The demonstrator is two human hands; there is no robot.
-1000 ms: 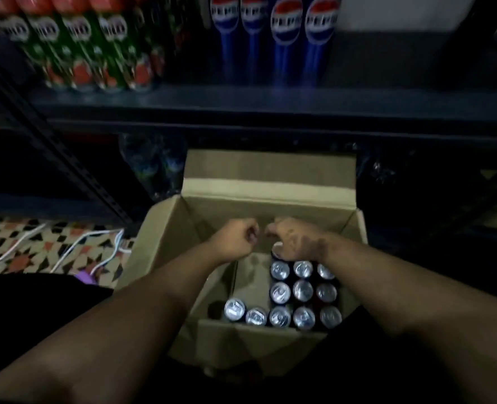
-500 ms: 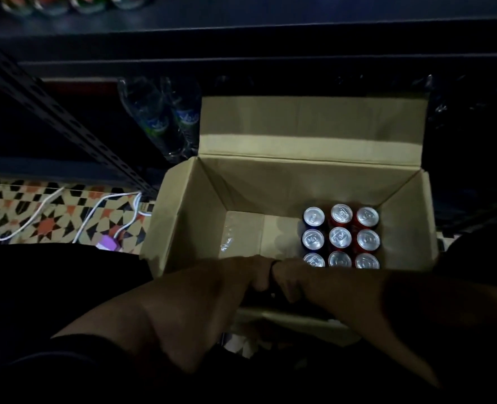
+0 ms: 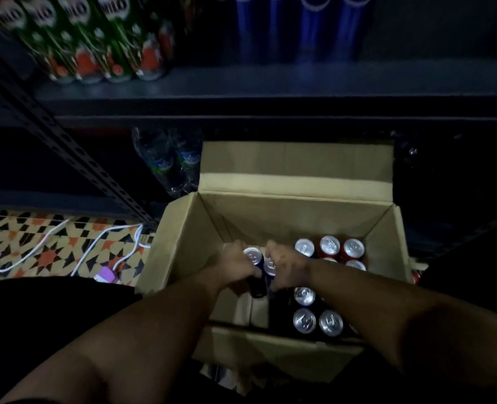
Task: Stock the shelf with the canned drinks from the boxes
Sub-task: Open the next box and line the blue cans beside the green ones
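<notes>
An open cardboard box [image 3: 180, 246] sits on the floor below the shelf. Several cans with silver tops stand in its right half, red ones [image 3: 329, 245] at the back and dark ones [image 3: 304, 320] near the front. My left hand [image 3: 235, 262] grips a dark blue can [image 3: 253, 255] lifted above the box floor. My right hand [image 3: 288, 265] grips a second blue can [image 3: 270, 266] right beside it. The two hands are close together over the middle of the box.
The dark shelf board [image 3: 299, 80] above carries green Milo cans [image 3: 95, 45] at left and blue Pepsi cans [image 3: 308, 27] at centre. Water bottles [image 3: 171, 164] lie under it. White cables [image 3: 66, 246] and a purple plug [image 3: 105, 274] lie on the patterned floor.
Both hands were down at the near edge of the box half a second ago; now they are raised over its middle, each holding a blue can. The view has tilted up toward the shelf.
</notes>
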